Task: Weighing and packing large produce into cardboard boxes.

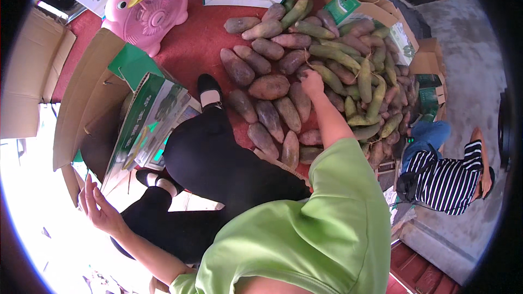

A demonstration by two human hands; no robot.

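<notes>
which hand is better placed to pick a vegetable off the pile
Probably the right hand: it is down among the vegetables, while the left hand is well apart from them, near the open carton.

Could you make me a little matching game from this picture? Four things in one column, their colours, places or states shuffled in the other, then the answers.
Things:
1. Fan
2. Right hand
3. Left hand
4. Striped shirt

Descriptions:
A. Black and white, at far right
B. Reaching into the vegetables
C. Pink, at upper left
D. Raised at lower left, apparently holding nothing

Pairs: 1-C, 2-B, 3-D, 4-A
</notes>
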